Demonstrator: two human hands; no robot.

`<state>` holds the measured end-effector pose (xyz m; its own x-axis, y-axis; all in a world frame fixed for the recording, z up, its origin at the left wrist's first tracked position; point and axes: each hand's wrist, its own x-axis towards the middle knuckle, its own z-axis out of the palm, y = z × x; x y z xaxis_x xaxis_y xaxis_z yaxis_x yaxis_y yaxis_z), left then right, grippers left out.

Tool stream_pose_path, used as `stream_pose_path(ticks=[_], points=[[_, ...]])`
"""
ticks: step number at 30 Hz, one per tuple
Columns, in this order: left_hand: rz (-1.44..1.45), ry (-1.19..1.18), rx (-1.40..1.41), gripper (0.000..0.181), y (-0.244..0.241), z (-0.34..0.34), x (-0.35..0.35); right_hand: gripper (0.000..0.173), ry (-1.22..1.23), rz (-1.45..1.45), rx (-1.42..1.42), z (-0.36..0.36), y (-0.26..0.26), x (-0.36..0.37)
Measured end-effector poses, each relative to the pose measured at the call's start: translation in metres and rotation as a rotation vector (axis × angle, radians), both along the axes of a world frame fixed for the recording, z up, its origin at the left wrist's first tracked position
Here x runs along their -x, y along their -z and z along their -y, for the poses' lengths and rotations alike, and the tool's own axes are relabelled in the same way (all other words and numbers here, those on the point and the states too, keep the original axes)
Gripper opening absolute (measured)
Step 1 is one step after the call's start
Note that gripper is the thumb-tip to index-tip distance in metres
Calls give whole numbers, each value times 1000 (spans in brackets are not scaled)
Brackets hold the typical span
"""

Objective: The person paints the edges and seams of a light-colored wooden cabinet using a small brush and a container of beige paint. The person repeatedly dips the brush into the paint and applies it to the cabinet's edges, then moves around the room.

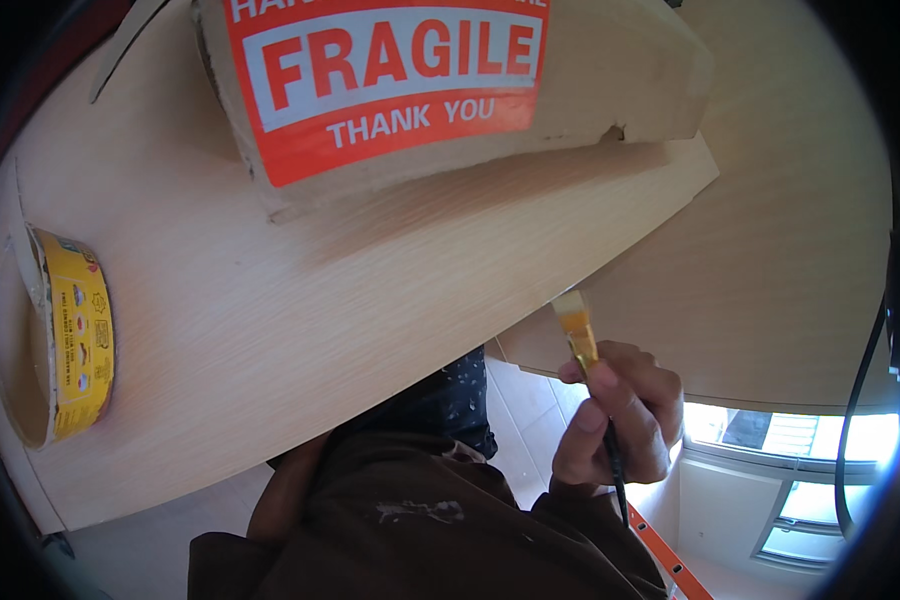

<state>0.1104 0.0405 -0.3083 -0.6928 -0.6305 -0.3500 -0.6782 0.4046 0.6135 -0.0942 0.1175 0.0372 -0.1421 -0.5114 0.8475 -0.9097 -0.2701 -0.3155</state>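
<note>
My right hand (630, 420) grips a flat paintbrush (579, 330) by its dark handle, bristles upward. The pale bristle tip is at the long front edge of a wood-grain tabletop (390, 300); whether it touches the edge, I cannot tell. My left forearm (285, 487) passes beneath the tabletop, and the left hand is hidden. On the tabletop's left end stands a round tub (86, 337) with a yellow printed band and a pale smeared rim. A cardboard box (615, 75) with a red and white warning sticker (397, 82) sits towards the far side.
A wood-grain panel (780, 262) rises beyond the tabletop's right side. A black cable (855, 420) hangs at the far right, near a bright window (787, 435). An orange slotted rail (664, 551) stands at the lower right. A thin pale strip (124, 56) lies at the upper left.
</note>
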Motion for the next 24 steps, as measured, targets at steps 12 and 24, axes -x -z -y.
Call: stream_pose_path(ticks=[12,24], points=[[-84,-4,-26,22,14,2,6,14,131,-18,-135,-5,2,-9],[-40,-29,-25,23,11,1,-3,22,25,-26,-98,-3,-4,-8]])
